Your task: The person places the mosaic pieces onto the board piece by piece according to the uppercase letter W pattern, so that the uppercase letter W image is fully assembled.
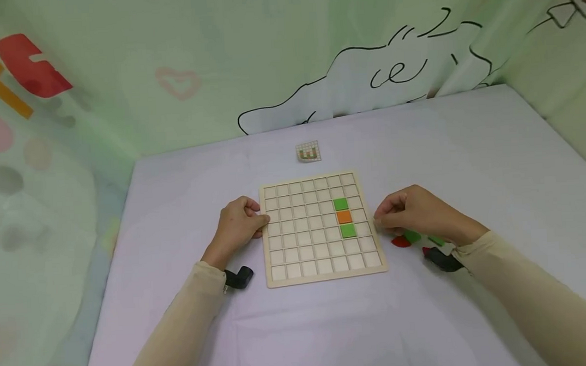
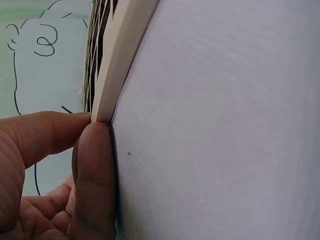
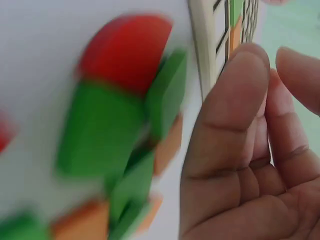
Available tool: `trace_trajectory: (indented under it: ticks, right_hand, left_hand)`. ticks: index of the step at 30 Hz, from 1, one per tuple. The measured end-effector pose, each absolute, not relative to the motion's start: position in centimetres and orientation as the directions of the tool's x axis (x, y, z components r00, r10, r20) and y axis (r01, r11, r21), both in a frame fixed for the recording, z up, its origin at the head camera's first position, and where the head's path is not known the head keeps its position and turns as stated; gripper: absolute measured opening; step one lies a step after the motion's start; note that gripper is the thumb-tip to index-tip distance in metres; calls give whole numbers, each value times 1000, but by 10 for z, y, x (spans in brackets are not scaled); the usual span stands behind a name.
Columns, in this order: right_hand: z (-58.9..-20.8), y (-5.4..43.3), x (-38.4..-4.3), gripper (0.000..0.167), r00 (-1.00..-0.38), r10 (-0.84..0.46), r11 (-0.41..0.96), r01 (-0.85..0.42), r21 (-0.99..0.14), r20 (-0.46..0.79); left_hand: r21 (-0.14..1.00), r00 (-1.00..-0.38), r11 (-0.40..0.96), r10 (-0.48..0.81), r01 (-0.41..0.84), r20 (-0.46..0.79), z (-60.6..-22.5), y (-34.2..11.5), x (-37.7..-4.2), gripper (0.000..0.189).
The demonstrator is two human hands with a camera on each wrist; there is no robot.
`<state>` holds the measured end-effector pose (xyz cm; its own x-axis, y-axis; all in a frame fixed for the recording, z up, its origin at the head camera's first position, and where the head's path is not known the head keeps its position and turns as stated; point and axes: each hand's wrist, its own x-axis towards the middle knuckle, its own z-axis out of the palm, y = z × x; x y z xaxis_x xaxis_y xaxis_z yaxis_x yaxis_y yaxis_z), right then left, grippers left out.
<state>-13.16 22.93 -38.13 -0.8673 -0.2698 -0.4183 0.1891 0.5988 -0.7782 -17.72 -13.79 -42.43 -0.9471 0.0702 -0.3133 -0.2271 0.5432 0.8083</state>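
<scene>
Left hand (image 1: 238,223): at board's left edge, thumb and fingertip pinching the rim; left wrist view shows the grip.
Board (image 1: 316,222): wooden grid, flat mid-desk (image 1: 314,329), between the hands; most cells bare.
Grid card (image 1: 308,152): on desk beyond board's far edge, apart from it; coloured figure, too small to read cell by cell.
Tiles in board: three, second column from right, a run in the middle rows; far green tile (image 1: 341,204), orange tile (image 1: 344,217), near green tile (image 1: 348,231).
Right hand (image 1: 417,213): just beside board's right edge, fingers bent, thumb and fingertip apart, nothing seen between; contact with rim unclear.
Loose pieces: on desk right of board, under and near right hand; red rounded piece (image 3: 127,52), green piece (image 3: 100,130), orange piece (image 3: 82,220), more behind; blurred, no count.
Step in hand: probably steadying or squaring board mid-fill; three tiles in, figure looks far from complete.
Next move: likely calls for right hand picking a loose piece, matching card, seating it square in a cell; left hand bracing rim.
</scene>
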Motion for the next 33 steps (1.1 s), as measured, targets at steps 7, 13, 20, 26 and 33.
trace_trajectory:
  ticks: [7, 13, 20, 26, 33]
  right_hand:
    - [-376, 272, -100, 20, -876, -226, 668, 179, -722, -426]
    - [-387, 296, -77, 22, -874, -177, 739, 185, -648, -452]
    - [-397, 300, -65, 21, -898, -140, 791, 151, -593, -417]
    - [-400, 296, -64, 24, -902, -136, 810, 136, -570, -409]
    - [-400, 288, -63, 17, -908, -171, 817, 86, -570, -382]
  left_hand:
    - [813, -951, 538, 65, -221, -302, -424, -138, -177, 28]
    - [809, -952, 549, 73, -210, -297, -424, -138, -177, 28]
    - [805, -946, 548, 70, -228, -316, -423, -137, -176, 29]
    - [814, -941, 526, 70, -247, -331, -422, -137, -176, 29]
    - [812, -941, 530, 71, -244, -330, -421, -137, -176, 30]
